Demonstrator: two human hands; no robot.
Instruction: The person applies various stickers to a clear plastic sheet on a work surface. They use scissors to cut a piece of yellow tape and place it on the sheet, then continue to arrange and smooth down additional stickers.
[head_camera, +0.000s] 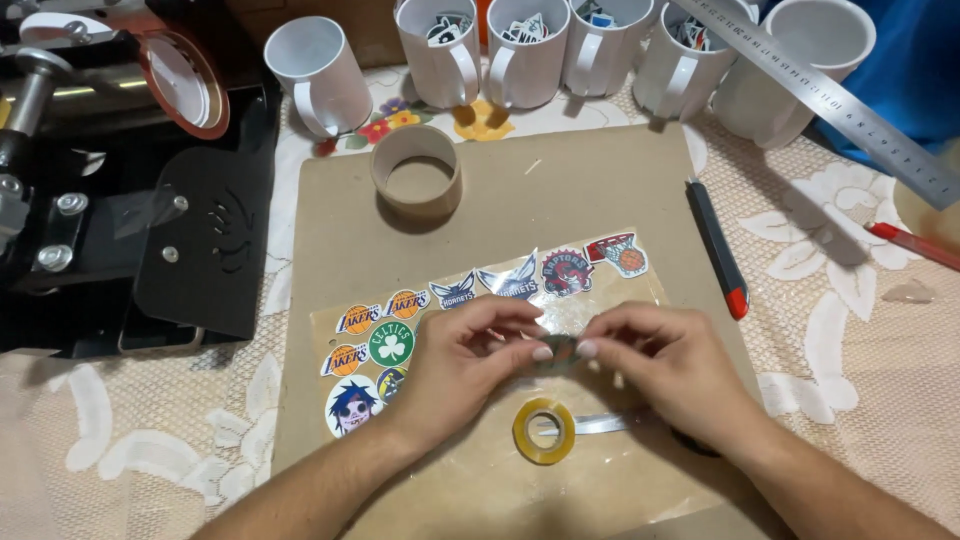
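I count six white mugs along the far edge. The leftmost mug (318, 72) lies tilted with its mouth toward me, and I see nothing inside it. Three mugs in the middle (525, 45) hold cut stickers, visible at their rims. The far-right mug (800, 60) shows a bare white interior. A cardboard ring (416, 172) stands open and hollow on the board.

My left hand (465, 365) and right hand (665, 370) meet at the fingertips over the middle of the board, both pinched on a small sticker (560, 347). The piece is mostly hidden by the fingers, so I cannot tell its design. It sits above a clear sheet (480, 300) carrying a row of round and shaped stickers. A yellow tape roll (543, 431) lies just below the hands, with a loose strip running to the right.

The brown board (560, 180) rests on a surface (860, 330) covered by a lace cloth with a flower pattern. A dark utility knife (718, 248) with a red tip lies at the board's right edge. A steel ruler (830, 100) crosses the upper right corner. A black press machine (120, 170) occupies the left side. A blue cloth shows in the far right corner.
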